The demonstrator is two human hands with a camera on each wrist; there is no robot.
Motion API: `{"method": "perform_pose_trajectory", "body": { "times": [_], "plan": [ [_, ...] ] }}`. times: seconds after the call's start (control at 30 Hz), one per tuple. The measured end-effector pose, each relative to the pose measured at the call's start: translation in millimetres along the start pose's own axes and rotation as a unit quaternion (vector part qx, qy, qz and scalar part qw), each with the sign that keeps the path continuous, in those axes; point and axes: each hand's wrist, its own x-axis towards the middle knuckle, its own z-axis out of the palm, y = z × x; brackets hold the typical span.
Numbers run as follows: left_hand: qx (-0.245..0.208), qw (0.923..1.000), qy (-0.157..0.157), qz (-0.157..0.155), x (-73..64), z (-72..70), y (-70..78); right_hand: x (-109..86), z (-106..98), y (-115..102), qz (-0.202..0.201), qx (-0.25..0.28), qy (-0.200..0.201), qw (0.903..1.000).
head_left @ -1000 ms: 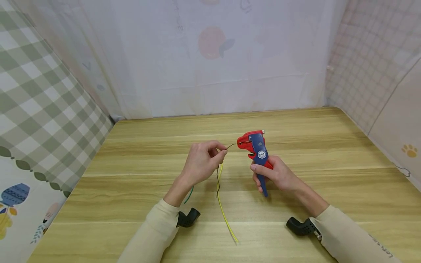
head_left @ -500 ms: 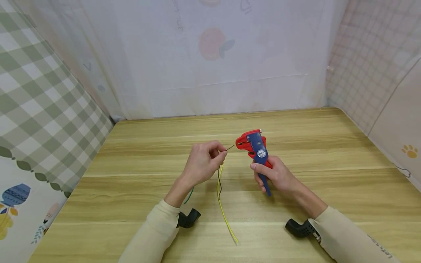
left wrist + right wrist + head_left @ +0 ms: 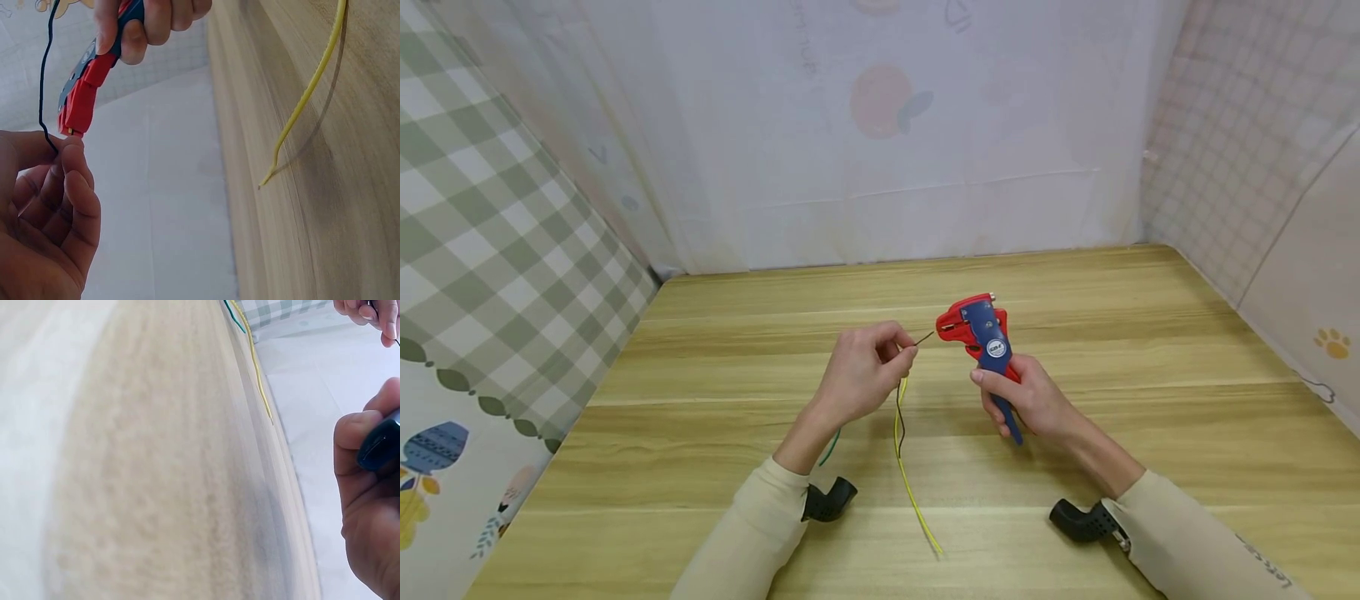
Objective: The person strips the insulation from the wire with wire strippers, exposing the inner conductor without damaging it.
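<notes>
Between thumb and index finger my left hand pinches a thin black wire. A short end of it points right, and the rest hangs below the fingers. My right hand grips a red and blue wire stripper by its handles, head up. The stripper's red nose faces the wire's tip, with a small gap between them in the head view. In the right wrist view only a handle end shows within the curled fingers.
A yellow wire lies on the wooden table below my left hand. Part of a green wire shows beside the left wrist. White cloth stands behind the table's far edge.
The stripper has shifted slightly left and its handle end has swung a little right. The wire's short end looks straighter now. My left hand has stayed almost still.
</notes>
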Motion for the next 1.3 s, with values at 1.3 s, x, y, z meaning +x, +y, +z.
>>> {"method": "perform_pose_trajectory", "body": {
  "times": [1.3],
  "plan": [
    [0.047, 0.9982, 0.037, 0.007, 1.7, -13.5, -5.7, 1.7, -5, 7, 0.017, 0.058, -0.071, 0.9957]
  ]
}}
